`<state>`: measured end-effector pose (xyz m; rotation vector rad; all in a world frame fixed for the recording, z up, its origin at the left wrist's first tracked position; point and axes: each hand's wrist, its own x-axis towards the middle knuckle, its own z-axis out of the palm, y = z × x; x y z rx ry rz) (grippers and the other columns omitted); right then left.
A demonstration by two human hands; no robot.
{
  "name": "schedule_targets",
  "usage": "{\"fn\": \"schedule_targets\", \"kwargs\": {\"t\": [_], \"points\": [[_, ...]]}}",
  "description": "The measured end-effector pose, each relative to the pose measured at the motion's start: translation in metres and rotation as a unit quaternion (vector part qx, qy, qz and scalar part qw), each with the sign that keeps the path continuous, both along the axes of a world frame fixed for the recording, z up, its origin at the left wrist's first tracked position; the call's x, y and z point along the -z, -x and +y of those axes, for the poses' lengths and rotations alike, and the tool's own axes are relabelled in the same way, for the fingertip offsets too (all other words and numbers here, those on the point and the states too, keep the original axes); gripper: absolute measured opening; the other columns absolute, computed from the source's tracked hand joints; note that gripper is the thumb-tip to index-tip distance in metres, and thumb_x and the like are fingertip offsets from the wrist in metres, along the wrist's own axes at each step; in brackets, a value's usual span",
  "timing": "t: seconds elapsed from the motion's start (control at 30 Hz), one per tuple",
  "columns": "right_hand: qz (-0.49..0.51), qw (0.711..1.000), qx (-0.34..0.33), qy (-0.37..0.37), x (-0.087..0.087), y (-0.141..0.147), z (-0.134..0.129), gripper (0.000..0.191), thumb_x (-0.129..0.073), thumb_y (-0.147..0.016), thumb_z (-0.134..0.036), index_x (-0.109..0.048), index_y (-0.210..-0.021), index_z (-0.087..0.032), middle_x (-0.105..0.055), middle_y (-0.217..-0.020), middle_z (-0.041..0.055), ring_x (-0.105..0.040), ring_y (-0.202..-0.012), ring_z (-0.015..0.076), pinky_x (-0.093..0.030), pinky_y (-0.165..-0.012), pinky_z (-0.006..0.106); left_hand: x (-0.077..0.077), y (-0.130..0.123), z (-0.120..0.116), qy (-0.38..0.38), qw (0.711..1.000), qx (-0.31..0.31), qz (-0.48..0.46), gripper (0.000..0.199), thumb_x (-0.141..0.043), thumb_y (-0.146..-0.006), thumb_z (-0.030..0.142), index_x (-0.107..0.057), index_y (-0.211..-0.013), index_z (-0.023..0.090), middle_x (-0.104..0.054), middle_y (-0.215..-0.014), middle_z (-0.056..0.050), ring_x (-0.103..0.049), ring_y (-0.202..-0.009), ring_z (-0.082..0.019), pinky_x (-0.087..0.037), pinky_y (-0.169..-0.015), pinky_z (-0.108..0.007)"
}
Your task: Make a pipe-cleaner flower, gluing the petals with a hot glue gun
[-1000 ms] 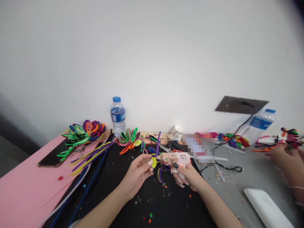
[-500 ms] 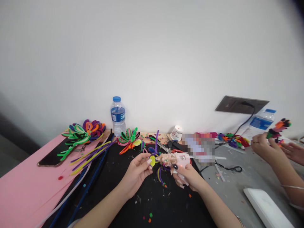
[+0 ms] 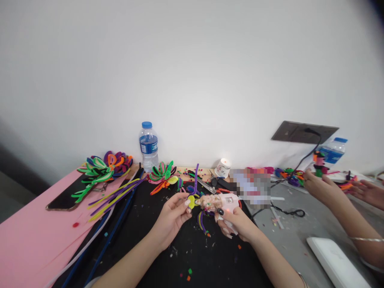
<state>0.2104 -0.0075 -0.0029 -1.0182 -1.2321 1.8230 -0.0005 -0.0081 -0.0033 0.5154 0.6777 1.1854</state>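
My left hand (image 3: 177,214) pinches a coiled yellow pipe cleaner (image 3: 191,201) between thumb and fingers. A purple pipe cleaner (image 3: 196,180) stands up from behind that coil. In my right hand (image 3: 232,222) is a light pink hot glue gun (image 3: 229,200), gripped by its handle with a small orange light glowing. Its nozzle, crusted with beads and glue, points left and is at the yellow coil; whether it touches, I cannot tell. Below the gun's front, a bent purple and yellow pipe-cleaner piece (image 3: 202,224) lies on the black mat (image 3: 168,264).
Behind my hands are a pipe-cleaner flower (image 3: 163,176), a water bottle (image 3: 148,148), scissors (image 3: 207,186) and a paper cup (image 3: 223,168). Left lie loose pipe cleaners (image 3: 117,198) and a phone (image 3: 64,196). At right, a co-worker's hands (image 3: 324,188) hold a colourful piece near a white box (image 3: 336,260).
My hands and the glue gun stay almost in place, the nozzle a little nearer the yellow coil. The co-worker's hand has moved left with the colourful piece.
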Motion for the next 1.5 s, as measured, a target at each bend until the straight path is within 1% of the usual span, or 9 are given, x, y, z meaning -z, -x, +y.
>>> {"fn": "schedule_targets", "kwargs": {"t": [0.27,0.5,0.73,0.97,1.27,1.5], "points": [[-0.008,1.000,-0.005,-0.005,0.0049,-0.0030,-0.0003,0.034,-0.061,-0.072,-0.046,-0.052,-0.068,-0.013,-0.044,-0.039,-0.0076,-0.027,-0.028,0.0016,-0.029,-0.030,0.017,0.0038,0.0010,0.0010,-0.001,1.000,-0.005,0.006,0.023,-0.070,-0.066,0.014,-0.062,-0.088,0.017,-0.059,-0.071,0.001,-0.054,-0.059,-0.006,-0.048,-0.058,-0.019],[-0.023,1.000,-0.009,-0.004,0.0013,-0.0013,-0.0005,0.035,-0.061,-0.071,-0.047,-0.050,-0.066,-0.014,-0.044,-0.038,-0.0078,-0.027,-0.028,0.0022,-0.029,-0.030,0.017,0.0020,0.0009,0.0017,0.001,1.000,-0.012,0.004,0.023,-0.071,-0.065,0.014,-0.062,-0.086,0.017,-0.059,-0.070,0.001,-0.053,-0.058,-0.006,-0.048,-0.058,-0.019],[-0.017,1.000,-0.009,-0.006,0.0024,-0.0018,-0.0003,0.035,-0.060,-0.072,-0.047,-0.051,-0.065,-0.014,-0.043,-0.038,-0.0079,-0.026,-0.028,0.0020,-0.030,-0.031,0.017,0.0037,0.0015,0.0014,-0.001,1.000,-0.009,0.005,0.025,-0.072,-0.064,0.015,-0.062,-0.087,0.016,-0.059,-0.070,0.001,-0.054,-0.058,-0.006,-0.048,-0.058,-0.019],[-0.018,1.000,0.004,0.001,0.0014,-0.0010,0.0003,0.037,-0.061,-0.070,-0.049,-0.051,-0.065,-0.013,-0.042,-0.038,-0.0076,-0.026,-0.029,0.0020,-0.029,-0.030,0.017,0.0014,0.0007,0.0020,-0.001,1.000,-0.003,0.006,0.025,-0.072,-0.064,0.016,-0.063,-0.086,0.017,-0.059,-0.068,0.001,-0.053,-0.057,-0.006,-0.047,-0.058,-0.019],[-0.005,1.000,0.019,-0.003,-0.0019,0.0010,0.0001,0.036,-0.063,-0.069,-0.048,-0.048,-0.067,-0.015,-0.044,-0.038,-0.0081,-0.026,-0.028,0.0016,-0.030,-0.030,0.017,-0.0007,0.0006,-0.0015,-0.008,1.000,0.013,0.009,0.021,-0.070,-0.067,0.015,-0.062,-0.087,0.016,-0.058,-0.068,0.001,-0.052,-0.057,-0.006,-0.046,-0.058,-0.018],[0.004,1.000,0.016,0.005,0.0016,-0.0007,0.0007,0.034,-0.061,-0.072,-0.046,-0.050,-0.068,-0.014,-0.046,-0.040,-0.0072,-0.027,-0.027,0.0016,-0.029,-0.029,0.017,-0.0007,0.0005,-0.0015,-0.014,1.000,0.021,0.007,0.021,-0.070,-0.066,0.016,-0.062,-0.085,0.016,-0.058,-0.069,0.001,-0.052,-0.058,-0.006,-0.045,-0.058,-0.019]]}}
